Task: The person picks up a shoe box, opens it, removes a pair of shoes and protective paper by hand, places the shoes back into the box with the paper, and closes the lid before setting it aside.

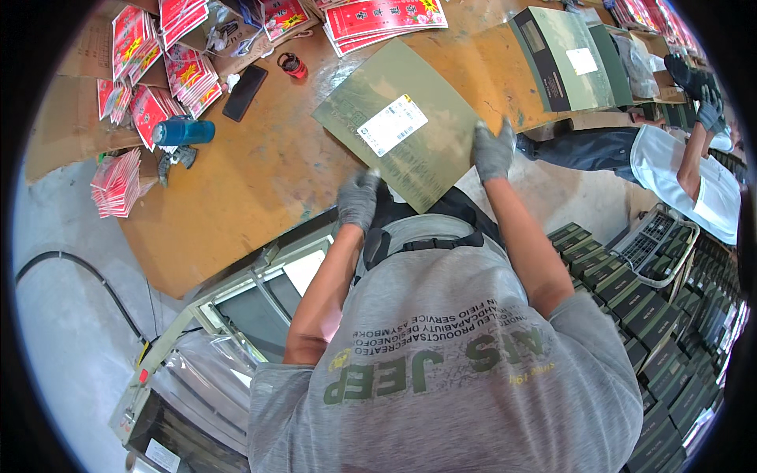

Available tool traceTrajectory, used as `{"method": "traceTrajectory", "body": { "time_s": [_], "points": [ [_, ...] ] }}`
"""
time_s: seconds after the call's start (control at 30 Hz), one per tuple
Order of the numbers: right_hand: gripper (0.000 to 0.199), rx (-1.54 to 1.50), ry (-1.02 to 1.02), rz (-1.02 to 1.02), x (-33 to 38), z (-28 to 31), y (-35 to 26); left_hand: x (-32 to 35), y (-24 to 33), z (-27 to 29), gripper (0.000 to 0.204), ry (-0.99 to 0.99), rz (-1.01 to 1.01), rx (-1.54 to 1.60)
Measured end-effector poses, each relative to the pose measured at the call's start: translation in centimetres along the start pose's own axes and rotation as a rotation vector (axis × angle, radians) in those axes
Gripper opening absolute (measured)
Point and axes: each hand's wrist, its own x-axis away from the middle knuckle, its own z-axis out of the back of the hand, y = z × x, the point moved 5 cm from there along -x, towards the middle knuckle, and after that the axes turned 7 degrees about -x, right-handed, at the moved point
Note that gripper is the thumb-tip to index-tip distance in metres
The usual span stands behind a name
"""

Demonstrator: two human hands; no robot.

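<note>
My left hand [359,199], in a grey glove, grips the near lower edge of a flat olive-green box [402,122], fingers closed on it. My right hand [494,150], gloved the same, clamps the box's right edge. I hold the box tilted as a diamond over the brown table [260,181], just above its near edge. One white rectangular label [392,124] sits near the middle of the box's face, with a small yellow corner mark.

Beyond the box, toward its upper right, I see one more olive box [564,57] of the same kind lying on the table, its dark side facing me and a small white label on top. Above the box, at the far table edge, lies a stack of red printed sheets [385,17] with white borders. Well to the left of the box I count several loose heaps of red packets [169,71]; I cannot tell their exact number. One blue bottle [183,131] lies on its side among them, one black phone [244,92] lies between it and the box, and one small red-and-black object [292,65] stands near the phone.

To the right of the box, another person [694,169] in white bends forward, wearing dark gloves. Below them, rows of dark green boxes [670,347] are stacked, too many to count.
</note>
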Motion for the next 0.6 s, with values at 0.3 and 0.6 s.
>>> {"method": "traceTrajectory", "body": {
  "time_s": [0.3, 0.6],
  "points": [
    [0.063, -1.498, -0.88, -0.741, 9.6, -6.2, 4.8, -9.9, 4.8, 6.7, 0.072, 0.371, -0.372, -0.042],
    [0.071, -1.268, -0.911, -0.632, 5.2, -5.2, 5.9, -3.2, 2.7, 3.6, 0.049, 0.365, -0.219, 0.001]
  ]
}}
